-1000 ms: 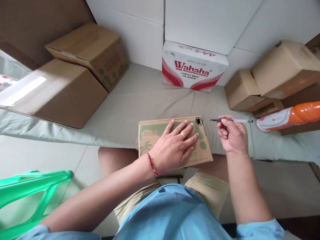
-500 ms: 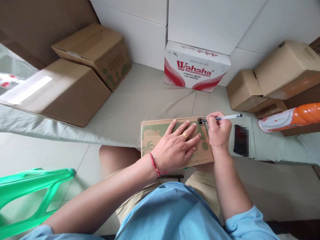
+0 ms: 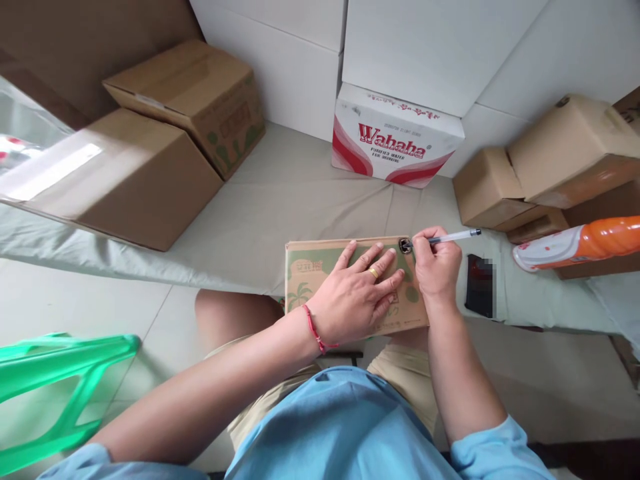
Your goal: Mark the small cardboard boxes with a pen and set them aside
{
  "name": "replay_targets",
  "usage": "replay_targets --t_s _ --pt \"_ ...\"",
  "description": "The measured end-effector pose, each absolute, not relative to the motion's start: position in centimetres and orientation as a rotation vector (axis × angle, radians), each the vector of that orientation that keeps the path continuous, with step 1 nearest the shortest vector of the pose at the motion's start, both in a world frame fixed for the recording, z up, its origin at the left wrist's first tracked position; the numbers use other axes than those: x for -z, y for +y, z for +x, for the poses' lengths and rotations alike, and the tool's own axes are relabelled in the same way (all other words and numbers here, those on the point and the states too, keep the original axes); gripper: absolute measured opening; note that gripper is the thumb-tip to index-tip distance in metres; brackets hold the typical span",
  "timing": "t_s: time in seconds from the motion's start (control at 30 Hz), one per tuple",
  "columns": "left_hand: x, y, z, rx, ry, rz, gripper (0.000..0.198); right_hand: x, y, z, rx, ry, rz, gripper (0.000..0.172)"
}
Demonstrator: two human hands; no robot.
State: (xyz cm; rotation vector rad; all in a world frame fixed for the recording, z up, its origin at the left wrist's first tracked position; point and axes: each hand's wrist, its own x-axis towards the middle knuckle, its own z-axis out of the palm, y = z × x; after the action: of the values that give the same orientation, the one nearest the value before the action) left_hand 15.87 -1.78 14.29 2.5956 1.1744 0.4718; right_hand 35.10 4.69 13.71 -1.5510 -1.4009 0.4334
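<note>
A brown cardboard box (image 3: 313,257) with green print and a palm tree lies in front of me at the near edge of the cloth-covered surface. My left hand (image 3: 355,293) rests flat on its top, fingers spread, with a ring and a red bracelet. At the box's far right corner is a round black-edged spot (image 3: 405,245), which looks like a drawn mark or a hole. My right hand (image 3: 437,267) pinches a clear-barrelled pen (image 3: 457,235), its tip side toward that spot; the fingers hide the very tip.
Beyond stands a white and red Wahaha box (image 3: 395,143). Cardboard boxes are at left (image 3: 145,173) and right (image 3: 565,153). An orange-and-white bottle (image 3: 580,243) lies right, near a dark phone-like object (image 3: 480,285). A green plastic stool (image 3: 65,387) is at lower left.
The view has shifted slightly. My right hand still works the pen at the box's corner, with its fingers moved a little; my left hand stays pressed on the box.
</note>
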Motion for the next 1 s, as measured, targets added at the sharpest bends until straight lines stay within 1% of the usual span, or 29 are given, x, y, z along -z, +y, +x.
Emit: replay_targets --t_s 0.33,1.0 --pt "-14.33 -1.64 15.82 -0.474 1.177 2.589 0.049 -13.46 5.03 35.09 -0.454 -1.374 -1.556 0.016" --pt "-14.32 -1.65 15.84 -0.485 1.176 2.587 0.047 -13.32 4.82 35.19 -0.361 -1.331 -1.552 0.012"
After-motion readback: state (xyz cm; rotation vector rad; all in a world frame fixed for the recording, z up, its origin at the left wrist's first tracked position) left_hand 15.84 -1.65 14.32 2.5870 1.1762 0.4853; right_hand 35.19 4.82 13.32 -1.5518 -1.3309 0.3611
